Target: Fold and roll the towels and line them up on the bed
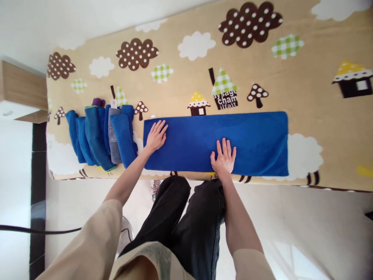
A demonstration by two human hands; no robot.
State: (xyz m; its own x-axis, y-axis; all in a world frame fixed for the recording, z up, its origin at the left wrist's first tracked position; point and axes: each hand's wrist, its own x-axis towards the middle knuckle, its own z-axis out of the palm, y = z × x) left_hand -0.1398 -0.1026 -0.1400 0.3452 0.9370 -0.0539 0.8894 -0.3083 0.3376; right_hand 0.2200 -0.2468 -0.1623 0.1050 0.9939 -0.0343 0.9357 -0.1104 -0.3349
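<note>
Your left hand (156, 135) lies flat with the fingers spread wide on the left end of the blue towel (250, 144), holding nothing. Your right hand (223, 157) is flat and open too, pressing the towel near its front edge, at about four o'clock from the left hand. The towel lies as a long folded strip across the patterned blanket (320, 89), close to the near edge. At nine o'clock from the left hand, a row of folded towels (99, 134) stands just beside the strip's end.
</note>
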